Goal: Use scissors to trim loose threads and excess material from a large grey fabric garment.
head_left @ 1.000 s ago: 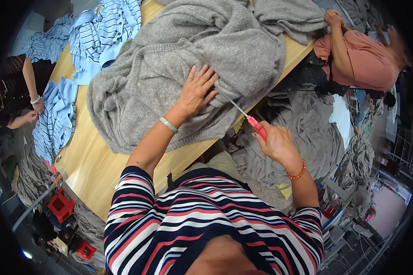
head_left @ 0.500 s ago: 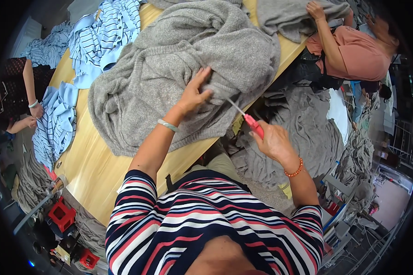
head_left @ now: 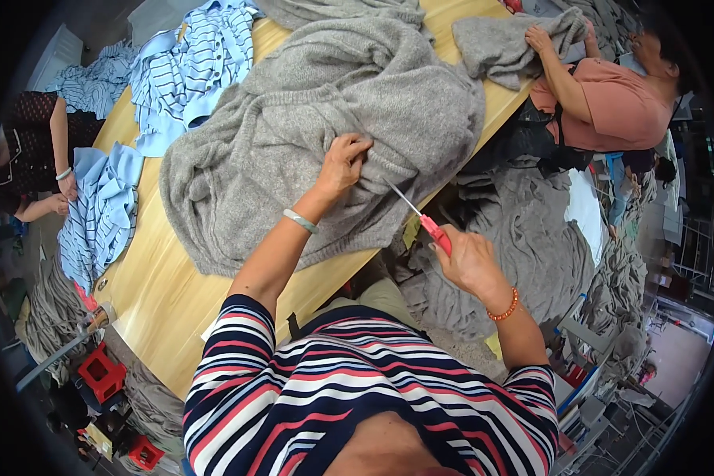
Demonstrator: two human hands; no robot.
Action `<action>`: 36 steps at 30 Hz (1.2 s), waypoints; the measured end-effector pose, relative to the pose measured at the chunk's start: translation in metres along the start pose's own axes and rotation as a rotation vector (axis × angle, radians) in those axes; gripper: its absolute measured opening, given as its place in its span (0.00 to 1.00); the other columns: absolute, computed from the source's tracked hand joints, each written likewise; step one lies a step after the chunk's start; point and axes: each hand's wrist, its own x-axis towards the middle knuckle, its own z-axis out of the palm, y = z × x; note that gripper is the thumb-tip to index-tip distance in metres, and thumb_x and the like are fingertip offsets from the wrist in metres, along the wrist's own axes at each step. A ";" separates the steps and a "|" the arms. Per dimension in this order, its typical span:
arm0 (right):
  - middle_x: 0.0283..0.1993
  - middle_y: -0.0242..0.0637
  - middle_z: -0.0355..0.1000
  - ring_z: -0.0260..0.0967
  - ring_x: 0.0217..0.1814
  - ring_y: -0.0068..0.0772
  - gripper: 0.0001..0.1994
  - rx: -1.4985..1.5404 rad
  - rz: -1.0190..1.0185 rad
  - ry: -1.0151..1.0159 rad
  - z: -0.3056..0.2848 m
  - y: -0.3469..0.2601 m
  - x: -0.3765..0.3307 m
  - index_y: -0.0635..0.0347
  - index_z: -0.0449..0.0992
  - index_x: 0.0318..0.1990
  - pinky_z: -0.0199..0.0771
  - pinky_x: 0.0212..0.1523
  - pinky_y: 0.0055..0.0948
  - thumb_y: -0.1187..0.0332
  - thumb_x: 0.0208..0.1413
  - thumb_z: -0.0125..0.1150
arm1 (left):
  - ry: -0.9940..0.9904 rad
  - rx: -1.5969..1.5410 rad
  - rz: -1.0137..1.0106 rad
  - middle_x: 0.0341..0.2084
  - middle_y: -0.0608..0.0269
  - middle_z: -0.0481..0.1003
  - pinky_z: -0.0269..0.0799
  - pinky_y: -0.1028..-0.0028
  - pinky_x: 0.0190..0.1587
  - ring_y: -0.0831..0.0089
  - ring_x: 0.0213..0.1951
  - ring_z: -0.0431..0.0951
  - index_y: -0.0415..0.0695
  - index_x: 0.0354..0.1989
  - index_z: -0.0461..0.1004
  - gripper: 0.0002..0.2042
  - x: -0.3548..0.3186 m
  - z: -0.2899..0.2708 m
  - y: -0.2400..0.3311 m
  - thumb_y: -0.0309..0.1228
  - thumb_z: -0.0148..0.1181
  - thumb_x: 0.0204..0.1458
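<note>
Atop grey knitwear (head_left: 293, 143), left hand (head_left: 341, 168) curls, grip unclear; right hand (head_left: 471, 262) clenches red-handled tool (head_left: 434, 231)

The left forearm (head_left: 282, 250) slants forward, the left hand (head_left: 342, 165) bent, fingers (head_left: 355, 144) curled. The right forearm (head_left: 522, 339) angles inward, the right hand (head_left: 470, 260) clenched in a grip.

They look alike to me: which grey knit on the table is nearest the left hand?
The large heap under the left hand; the upper-right knit is in a co-worker's hand, another lies farther off.
</note>
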 end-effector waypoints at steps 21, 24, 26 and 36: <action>0.29 0.52 0.74 0.72 0.35 0.57 0.12 0.041 -0.053 -0.122 -0.021 0.003 0.028 0.61 0.73 0.38 0.71 0.38 0.48 0.61 0.53 0.57 | -0.105 0.008 -0.019 0.61 0.59 0.63 0.51 0.57 0.65 0.49 0.65 0.55 0.49 0.59 0.67 0.30 -0.020 -0.004 0.006 0.29 0.64 0.42; 0.33 0.52 0.74 0.72 0.39 0.54 0.13 0.013 -0.079 -0.246 -0.020 0.013 0.025 0.58 0.72 0.43 0.70 0.41 0.46 0.63 0.52 0.58 | -0.176 0.203 -0.065 0.61 0.55 0.62 0.50 0.55 0.64 0.52 0.64 0.56 0.51 0.63 0.61 0.38 -0.022 -0.022 0.019 0.32 0.68 0.37; 0.34 0.50 0.74 0.71 0.39 0.53 0.13 0.076 -0.122 -0.152 -0.006 0.034 0.017 0.58 0.72 0.43 0.71 0.40 0.45 0.65 0.51 0.59 | -0.098 0.430 -0.091 0.61 0.54 0.61 0.48 0.54 0.64 0.52 0.64 0.56 0.51 0.64 0.59 0.41 -0.017 -0.046 0.047 0.34 0.69 0.36; 0.31 0.47 0.74 0.72 0.36 0.51 0.16 0.215 -0.265 -0.099 0.015 0.046 0.033 0.54 0.71 0.47 0.71 0.38 0.45 0.69 0.49 0.59 | 0.124 0.657 -0.392 0.49 0.52 0.66 0.49 0.50 0.58 0.55 0.56 0.61 0.49 0.61 0.63 0.36 -0.031 -0.105 -0.010 0.39 0.69 0.39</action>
